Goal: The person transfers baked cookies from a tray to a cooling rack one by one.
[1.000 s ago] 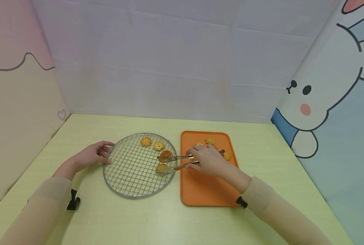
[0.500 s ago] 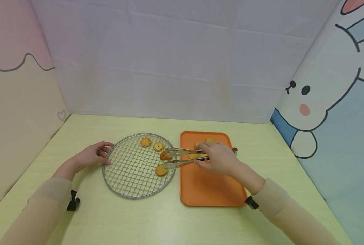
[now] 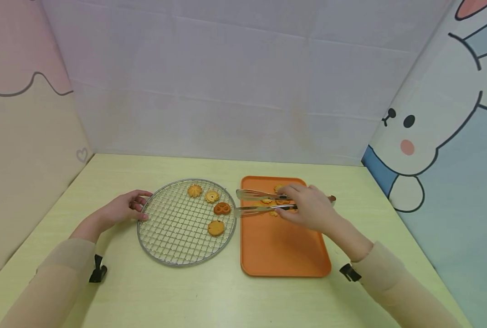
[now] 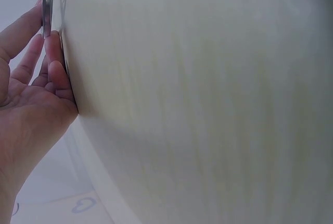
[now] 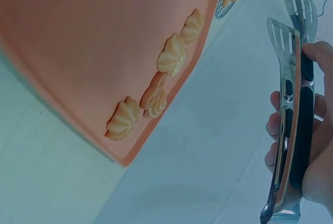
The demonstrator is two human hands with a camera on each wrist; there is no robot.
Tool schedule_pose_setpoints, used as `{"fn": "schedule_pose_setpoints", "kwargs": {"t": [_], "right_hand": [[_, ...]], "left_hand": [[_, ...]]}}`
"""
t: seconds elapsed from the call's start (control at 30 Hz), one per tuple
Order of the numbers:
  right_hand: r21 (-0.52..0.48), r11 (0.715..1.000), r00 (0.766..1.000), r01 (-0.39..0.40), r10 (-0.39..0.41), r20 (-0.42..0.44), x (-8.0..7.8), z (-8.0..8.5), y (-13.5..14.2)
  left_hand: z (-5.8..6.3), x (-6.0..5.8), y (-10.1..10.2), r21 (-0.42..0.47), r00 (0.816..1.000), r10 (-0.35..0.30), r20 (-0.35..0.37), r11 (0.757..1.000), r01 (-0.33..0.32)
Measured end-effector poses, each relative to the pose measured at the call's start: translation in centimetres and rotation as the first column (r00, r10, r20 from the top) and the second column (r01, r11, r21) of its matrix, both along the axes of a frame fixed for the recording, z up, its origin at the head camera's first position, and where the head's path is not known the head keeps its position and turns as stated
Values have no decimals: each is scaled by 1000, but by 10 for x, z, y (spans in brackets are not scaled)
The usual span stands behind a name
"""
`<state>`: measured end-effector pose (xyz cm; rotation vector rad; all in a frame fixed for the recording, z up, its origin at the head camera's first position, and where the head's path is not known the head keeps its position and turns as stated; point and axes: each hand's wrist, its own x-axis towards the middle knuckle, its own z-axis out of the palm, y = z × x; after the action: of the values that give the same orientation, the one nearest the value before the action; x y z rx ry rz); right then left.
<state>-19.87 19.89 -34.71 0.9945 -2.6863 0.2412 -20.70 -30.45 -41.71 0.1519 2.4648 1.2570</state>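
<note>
- The orange tray is lying on the counter.
- Left of it, the round wire rack is resting.
- The left hand, half-curled, is holding its rim.
- The right hand is gripping metal tongs over the tray, long axis crosswise, parted slotted tips pointing left.
- Ridged cookies are lying toward the tray's far end.

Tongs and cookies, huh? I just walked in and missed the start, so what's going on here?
A person's right hand holds metal tongs above an orange tray, spread apart with nothing between their tips. The left hand holds the rim of a round wire rack. At this moment, four cookies lie on the rack, and several more cookies lie toward the tray's far end, partly hidden in the head view.
</note>
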Motion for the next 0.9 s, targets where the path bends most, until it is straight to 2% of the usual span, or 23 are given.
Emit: {"fn": "schedule_pose_setpoints", "kwargs": {"t": [0.47, 0.9], "right_hand": [[22, 998, 998, 54, -53, -47, -3, -8, 19], [48, 997, 995, 68, -65, -70, -7, -15, 27]], "left_hand": [[-2, 0, -1, 6, 1000, -1, -9, 1000, 1], [-4, -2, -2, -8, 1000, 2, -15, 1000, -3]]}}
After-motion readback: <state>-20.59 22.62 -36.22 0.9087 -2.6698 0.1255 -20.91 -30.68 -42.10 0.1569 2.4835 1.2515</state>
